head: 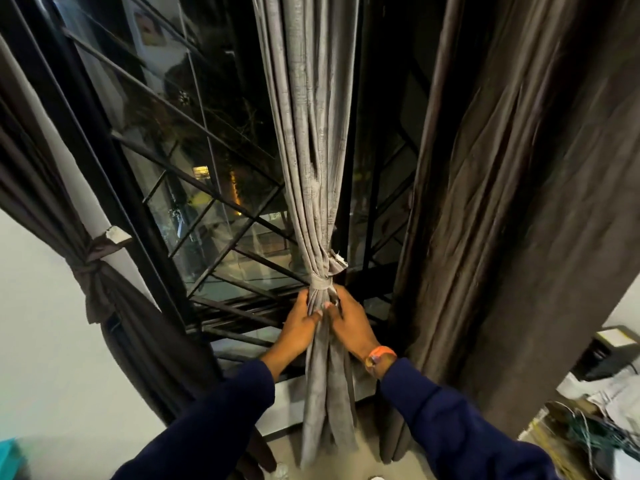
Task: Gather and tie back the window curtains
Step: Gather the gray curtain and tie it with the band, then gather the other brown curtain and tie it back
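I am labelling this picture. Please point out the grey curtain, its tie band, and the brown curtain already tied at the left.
grey curtain [304,133]: head view, on its hanging folds.
tie band [320,283]: head view, on the wrapped band.
brown curtain [138,327]: head view, on cloth below its knot.

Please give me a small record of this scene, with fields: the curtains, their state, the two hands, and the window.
middle curtain: grey curtain, gathered, bound by a tie
left curtain: brown, already tied back
right curtain: brown, hanging loose
left hand: grips the grey curtain just below the tie
right hand: grips it from the other side
window: dark outside, black metal grille
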